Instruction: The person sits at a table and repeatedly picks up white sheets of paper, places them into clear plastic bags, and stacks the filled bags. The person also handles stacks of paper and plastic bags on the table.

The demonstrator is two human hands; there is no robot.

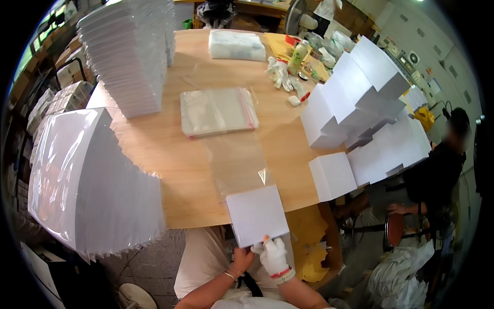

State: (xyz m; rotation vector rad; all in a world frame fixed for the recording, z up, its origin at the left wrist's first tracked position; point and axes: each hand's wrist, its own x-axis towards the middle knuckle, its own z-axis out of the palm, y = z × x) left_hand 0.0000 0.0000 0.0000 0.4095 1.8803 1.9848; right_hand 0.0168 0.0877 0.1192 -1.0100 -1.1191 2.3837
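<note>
A stack of white paper (258, 215) lies over the table's near edge and sticks out toward me. Beyond its far end, a clear plastic bag (239, 159) is spread flat on the wood; how far the paper reaches into it is hard to tell. My bare left hand (244, 259) is closed at the paper's near edge, its fingers partly hidden beneath it. Beside it, my right hand (274, 256), in a white glove with a fingertip bare, grips the same edge. Farther up rests a pile of clear bags (218, 112) with a pink-red strip.
Tall piles of wrapped paper stand at the left, one near (95, 180) and one far (123, 56). Unwrapped white paper blocks (355, 92) rise at the right. Gloves (280, 74) and a spray bottle (298, 56) lie at the back. A person (437, 170) sits at the right.
</note>
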